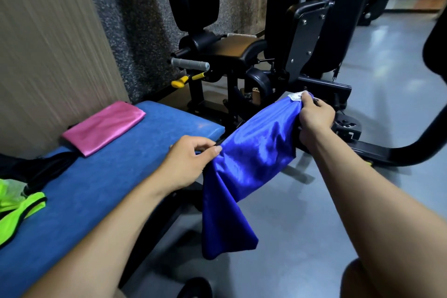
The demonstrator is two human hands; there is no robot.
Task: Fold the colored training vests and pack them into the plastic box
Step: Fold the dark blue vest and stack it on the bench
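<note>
A shiny blue vest point(244, 164) hangs in the air just past the right end of the blue padded bench point(108, 191). My left hand point(186, 162) pinches its near upper edge between thumb and fingers. My right hand point(314, 118) grips the far upper corner, where a white label shows. The rest of the blue vest droops toward the floor. A folded pink vest point(104, 127) lies flat on the bench by the wall. A neon green vest point(17, 205) with black trim lies unfolded at the bench's left end, beside dark fabric point(46, 169). No plastic box is in view.
A black gym machine point(244, 55) with a seat, a grey handle and yellow levers stands just behind the bench. Its black base frame point(377, 150) runs along the grey floor to the right. A wood-grain wall panel point(48, 55) borders the bench on the left.
</note>
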